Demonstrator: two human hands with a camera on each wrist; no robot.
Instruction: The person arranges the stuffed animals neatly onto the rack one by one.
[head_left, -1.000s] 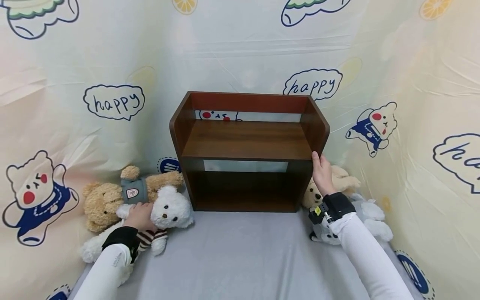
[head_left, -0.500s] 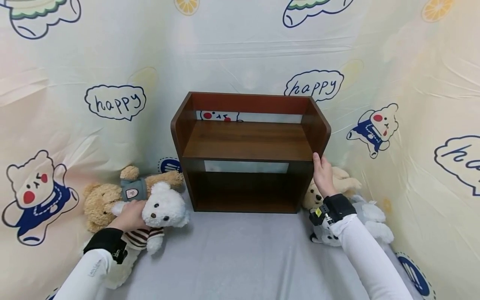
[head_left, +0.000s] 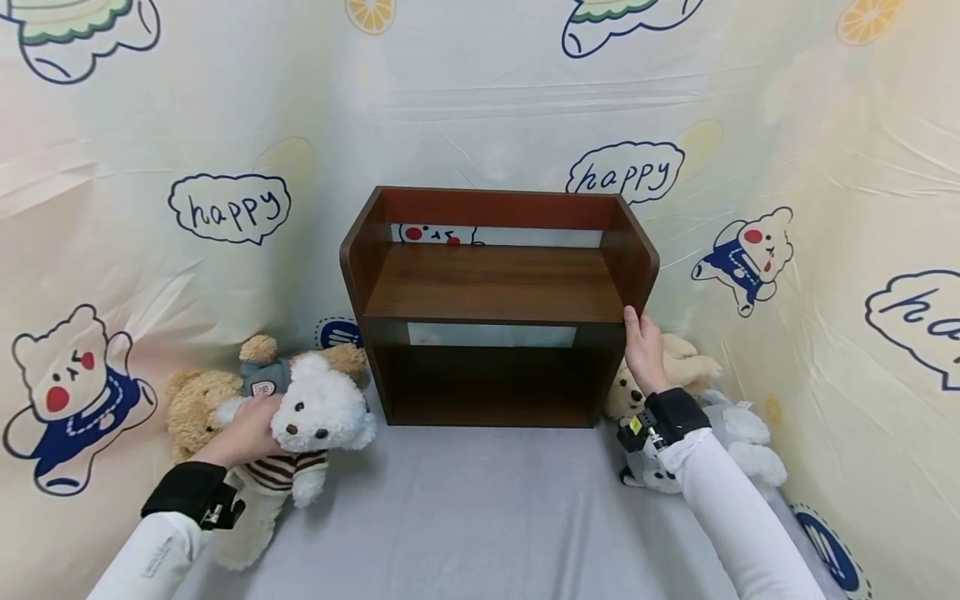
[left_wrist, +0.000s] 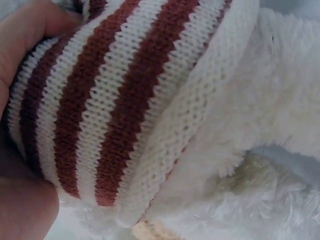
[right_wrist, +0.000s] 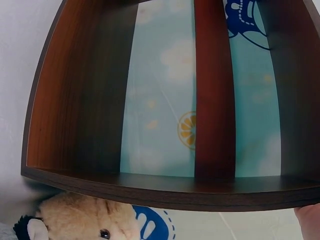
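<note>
A white teddy bear (head_left: 324, 407) in a brown-and-white striped knit sweater is tilted at the left, its head toward the shelf. My left hand (head_left: 247, 433) grips it behind the head; in the left wrist view, thumb and fingers wrap the striped sweater (left_wrist: 125, 90). A dark brown two-tier wooden shelf (head_left: 495, 283) stands at the middle back, both tiers bare. Against the outer face of its right side panel (right_wrist: 165, 196) rests my right hand (head_left: 647, 354), with fingers fairly straight near the front edge.
Behind the white bear lies a tan teddy bear (head_left: 198, 408) in a blue-grey garment. Right of the shelf are a beige plush (head_left: 678, 362) and grey-white plush toys (head_left: 750, 442), partly hidden by my right forearm. A grey cloth (head_left: 465, 508) covers the surface; printed curtains surround it.
My left hand has drawn the white teddy bear slightly left and lifted its head, so it now covers more of the tan bear. The right hand and shelf have stayed put.
</note>
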